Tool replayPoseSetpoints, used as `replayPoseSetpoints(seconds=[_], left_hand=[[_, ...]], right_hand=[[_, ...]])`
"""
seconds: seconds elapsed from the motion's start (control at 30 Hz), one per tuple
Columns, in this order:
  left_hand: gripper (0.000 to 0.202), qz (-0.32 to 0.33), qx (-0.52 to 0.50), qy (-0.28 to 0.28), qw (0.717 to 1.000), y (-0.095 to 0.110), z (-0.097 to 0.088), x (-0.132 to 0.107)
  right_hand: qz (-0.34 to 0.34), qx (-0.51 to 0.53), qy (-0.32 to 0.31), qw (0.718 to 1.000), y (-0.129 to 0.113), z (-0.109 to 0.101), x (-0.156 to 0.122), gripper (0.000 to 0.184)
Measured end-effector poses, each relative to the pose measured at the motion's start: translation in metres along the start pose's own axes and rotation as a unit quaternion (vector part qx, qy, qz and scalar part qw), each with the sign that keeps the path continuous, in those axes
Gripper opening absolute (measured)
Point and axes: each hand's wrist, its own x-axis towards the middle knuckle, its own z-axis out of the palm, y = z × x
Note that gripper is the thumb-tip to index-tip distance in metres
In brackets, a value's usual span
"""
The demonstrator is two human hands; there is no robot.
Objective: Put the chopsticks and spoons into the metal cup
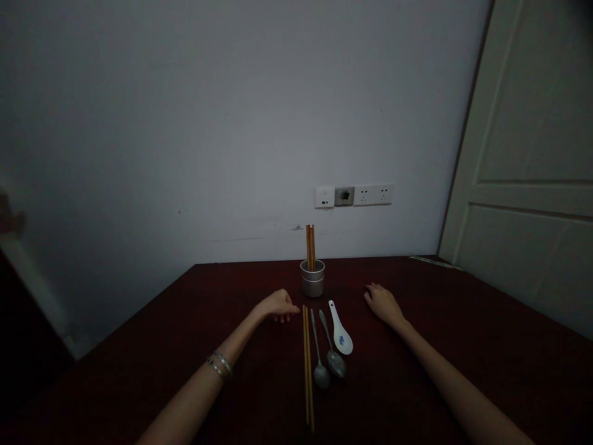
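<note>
My left hand (pixel 279 305) is just left of the upper ends of a pair of wooden chopsticks (pixel 306 364) lying on the dark red table (pixel 222 281). Its fingers are loosely bent and apart, one pointing right, with nothing seen in them. Right of the chopsticks lie a long-handled metal spoon (pixel 321 375), a second metal spoon (pixel 336 364) and a white ceramic soup spoon (pixel 343 341) with a blue mark. Behind them stands a grey metal cup (pixel 312 283) holding upright chopsticks (pixel 310 247). My right hand (pixel 383 302) rests palm down on the table, fingers stretched out, empty.
A pale wall (pixel 259 136) with white sockets (pixel 373 194) rises behind the table. A light panelled door (pixel 528 148) is at the right. Something blurred, possibly part of a person (pixel 10 216), shows at the far left edge.
</note>
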Motion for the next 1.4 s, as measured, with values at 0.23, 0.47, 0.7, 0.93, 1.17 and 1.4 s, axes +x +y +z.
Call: replayPoseSetpoints(seconds=[0.23,0.47,0.7,0.93,1.17,1.4], left_hand=[[0.03,-0.003,0.112,-0.013,0.994,0.022,0.031,-0.021],[0.027,-0.031,0.216,0.061,0.974,0.029,0.041,-0.024],[0.022,-0.024,0.236,0.085,0.968,0.027,0.045,-0.016],[0.033,-0.028,0.291,0.079,0.953,0.033,0.047,-0.018],[0.035,-0.021,0.274,0.108,0.955,0.027,0.052,-0.016],[0.029,0.005,0.204,0.147,0.968,0.024,0.042,-0.014]], right_hand=[[0.006,-0.016,-0.003,1.0,0.0,0.001,-0.002,0.039],[0.0,-0.017,-0.011,1.0,-0.002,-0.003,-0.003,0.04],[0.004,-0.013,-0.006,1.0,-0.003,-0.004,-0.005,0.039],[-0.014,-0.005,-0.004,1.0,-0.003,-0.005,-0.003,0.037],[-0.013,-0.005,-0.003,1.0,-0.002,-0.005,-0.003,0.038],[0.009,0.031,0.006,0.999,-0.004,-0.008,-0.006,0.04]])
